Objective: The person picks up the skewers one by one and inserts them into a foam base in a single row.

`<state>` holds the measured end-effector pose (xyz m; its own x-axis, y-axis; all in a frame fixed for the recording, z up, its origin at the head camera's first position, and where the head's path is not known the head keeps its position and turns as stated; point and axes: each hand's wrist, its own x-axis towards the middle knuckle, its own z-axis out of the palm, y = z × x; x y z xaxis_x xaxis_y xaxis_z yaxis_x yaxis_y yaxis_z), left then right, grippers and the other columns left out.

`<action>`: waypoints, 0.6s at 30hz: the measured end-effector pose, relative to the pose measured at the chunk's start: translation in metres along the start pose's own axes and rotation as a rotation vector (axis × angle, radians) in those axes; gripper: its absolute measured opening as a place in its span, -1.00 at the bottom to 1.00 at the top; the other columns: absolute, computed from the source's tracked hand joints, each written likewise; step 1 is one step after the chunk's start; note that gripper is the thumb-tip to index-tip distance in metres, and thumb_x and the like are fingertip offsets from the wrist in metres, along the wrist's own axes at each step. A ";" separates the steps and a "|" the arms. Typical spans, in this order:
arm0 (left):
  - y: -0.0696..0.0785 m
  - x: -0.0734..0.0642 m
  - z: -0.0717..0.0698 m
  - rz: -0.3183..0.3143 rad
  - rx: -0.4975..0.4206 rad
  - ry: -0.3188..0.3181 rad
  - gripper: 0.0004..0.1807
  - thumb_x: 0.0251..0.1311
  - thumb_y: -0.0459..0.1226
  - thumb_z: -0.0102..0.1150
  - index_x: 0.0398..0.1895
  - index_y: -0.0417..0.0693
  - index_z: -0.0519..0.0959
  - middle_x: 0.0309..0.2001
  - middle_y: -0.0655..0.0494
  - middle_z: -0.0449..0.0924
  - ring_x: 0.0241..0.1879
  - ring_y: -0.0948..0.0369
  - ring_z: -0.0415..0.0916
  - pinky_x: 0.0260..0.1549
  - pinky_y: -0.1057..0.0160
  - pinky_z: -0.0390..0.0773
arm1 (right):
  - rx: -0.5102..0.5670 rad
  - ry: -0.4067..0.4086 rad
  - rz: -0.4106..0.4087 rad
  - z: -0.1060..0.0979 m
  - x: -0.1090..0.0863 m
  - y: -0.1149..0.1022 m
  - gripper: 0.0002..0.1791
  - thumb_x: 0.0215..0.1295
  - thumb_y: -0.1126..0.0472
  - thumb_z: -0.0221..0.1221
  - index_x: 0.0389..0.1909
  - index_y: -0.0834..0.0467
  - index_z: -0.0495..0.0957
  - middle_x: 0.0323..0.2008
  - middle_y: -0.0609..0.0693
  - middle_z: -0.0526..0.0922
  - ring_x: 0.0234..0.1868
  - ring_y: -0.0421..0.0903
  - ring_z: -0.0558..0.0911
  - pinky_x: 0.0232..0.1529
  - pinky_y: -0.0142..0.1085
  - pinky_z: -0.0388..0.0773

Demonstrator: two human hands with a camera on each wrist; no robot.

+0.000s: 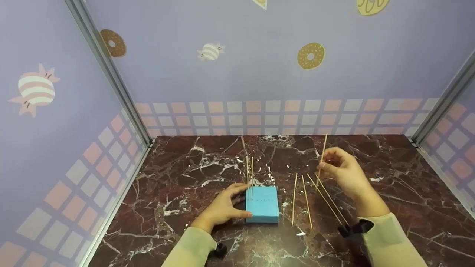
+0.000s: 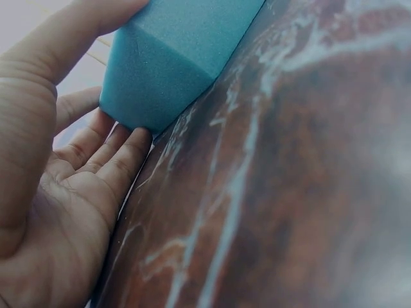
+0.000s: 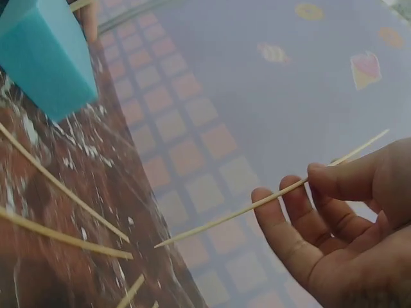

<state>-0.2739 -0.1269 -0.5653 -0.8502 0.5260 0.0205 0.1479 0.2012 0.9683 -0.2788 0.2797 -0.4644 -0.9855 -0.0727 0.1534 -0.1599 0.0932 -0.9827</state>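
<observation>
A light-blue foam block (image 1: pixel 262 209) lies on the table, with a row of small dark marks across its top. A few thin wooden sticks (image 1: pixel 252 174) stand upright near its left edge. My left hand (image 1: pixel 222 205) holds the block from the left, thumb at the near corner and fingers along the side; the left wrist view shows fingertips touching its lower edge. Over to the right, my right hand (image 1: pixel 345 176) pinches one wooden skewer (image 3: pixel 218 221) between thumb and fingers, raised and nearly upright in the head view. Its tips are uncovered.
Several loose skewers (image 1: pixel 307 204) lie between the block and my right hand. Small white bits (image 1: pixel 259 170) are scattered behind the block on the dark marbled table (image 1: pixel 148 215). Patterned panels (image 1: pixel 259 74) enclose the back and both sides.
</observation>
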 end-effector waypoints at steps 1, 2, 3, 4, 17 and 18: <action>0.000 0.000 -0.001 0.002 -0.002 -0.001 0.13 0.12 -0.38 0.74 0.76 -0.19 0.32 0.72 -0.20 0.21 0.63 -0.33 0.40 0.63 0.00 0.58 | -0.009 0.002 -0.012 0.005 0.002 -0.002 -0.82 0.56 0.50 0.27 0.05 0.31 0.53 -0.17 -0.10 0.68 -0.18 -0.08 0.83 -0.17 -0.25 0.93; 0.000 0.000 -0.001 0.001 -0.005 -0.002 0.13 0.11 -0.38 0.74 0.77 -0.18 0.32 0.72 -0.20 0.21 0.64 -0.32 0.40 0.63 0.01 0.58 | -0.010 0.008 -0.025 0.010 0.004 -0.004 -0.82 0.55 0.51 0.27 0.05 0.33 0.53 -0.17 -0.10 0.68 -0.18 -0.08 0.83 -0.16 -0.26 0.93; 0.000 0.001 -0.002 -0.001 -0.006 -0.004 0.14 0.11 -0.38 0.74 0.77 -0.17 0.32 0.72 -0.20 0.21 0.64 -0.31 0.40 0.63 0.02 0.57 | -0.006 0.015 -0.038 0.015 0.006 -0.006 -0.81 0.54 0.52 0.28 0.05 0.33 0.55 -0.17 -0.09 0.69 -0.18 -0.08 0.84 -0.15 -0.26 0.92; 0.000 0.001 -0.001 -0.003 -0.009 -0.008 0.14 0.11 -0.39 0.74 0.77 -0.17 0.31 0.72 -0.20 0.21 0.65 -0.30 0.39 0.64 0.02 0.56 | 0.000 0.022 -0.049 0.020 0.007 -0.008 -0.81 0.53 0.51 0.29 0.05 0.34 0.56 -0.17 -0.09 0.71 -0.19 -0.07 0.84 -0.16 -0.26 0.92; 0.000 0.003 -0.002 0.007 0.002 -0.017 0.13 0.14 -0.36 0.75 0.77 -0.19 0.32 0.70 -0.22 0.22 0.65 -0.29 0.38 0.68 -0.05 0.52 | 0.123 -0.038 -0.105 0.079 0.019 -0.037 -0.73 0.50 0.52 0.32 0.09 0.20 0.72 -0.17 -0.04 0.79 -0.23 -0.09 0.85 -0.11 -0.25 0.92; 0.000 0.003 -0.002 0.006 0.013 -0.012 0.13 0.14 -0.36 0.75 0.76 -0.19 0.32 0.70 -0.21 0.23 0.65 -0.29 0.39 0.67 -0.06 0.53 | 0.139 -0.042 -0.115 0.083 0.019 -0.038 -0.73 0.49 0.53 0.31 0.08 0.20 0.71 -0.16 -0.03 0.78 -0.21 -0.08 0.85 -0.08 -0.23 0.93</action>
<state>-0.2771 -0.1267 -0.5649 -0.8431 0.5372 0.0228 0.1593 0.2092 0.9648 -0.2865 0.1924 -0.4323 -0.9574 -0.1167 0.2642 -0.2593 -0.0557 -0.9642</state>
